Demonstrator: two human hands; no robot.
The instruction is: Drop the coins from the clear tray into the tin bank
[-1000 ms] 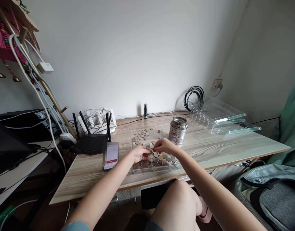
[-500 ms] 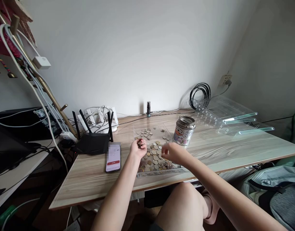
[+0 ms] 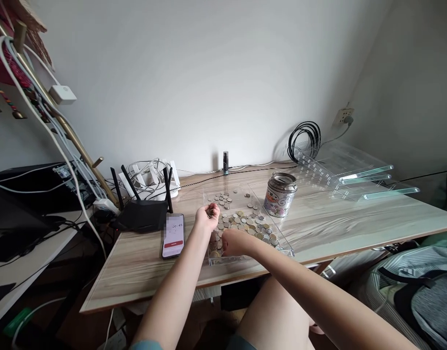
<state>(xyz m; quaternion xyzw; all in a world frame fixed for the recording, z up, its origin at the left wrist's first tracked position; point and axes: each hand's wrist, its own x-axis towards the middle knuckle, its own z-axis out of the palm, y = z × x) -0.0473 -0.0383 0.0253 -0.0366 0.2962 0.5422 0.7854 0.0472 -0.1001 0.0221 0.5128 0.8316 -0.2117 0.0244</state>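
Note:
Coins (image 3: 243, 220), silver and yellowish, lie scattered in a clear acrylic tray (image 3: 288, 253) on the desk. My left hand (image 3: 208, 216) is turned palm up over the tray's left side, its fingers curled round several coins. Lower down, my right hand (image 3: 235, 242) reaches into the near left part of the tray. Its fingers are bent down among the coins, and their tips are mostly hidden by the hand. A round floral tin (image 3: 280, 197) with a slot in its metal lid stands upright just right of the tray.
A phone (image 3: 173, 238) showing a timer lies left of the tray, in front of a black router (image 3: 141, 216). Clear acrylic shelves (image 3: 369, 182) and a black cable coil (image 3: 304, 141) are at the back right. A small dark bottle (image 3: 225, 163) stands by the wall.
My right hand has moved left and toward me, from the tray's right side to its near left coins. My left hand stays curled round its coins, nearly in place.

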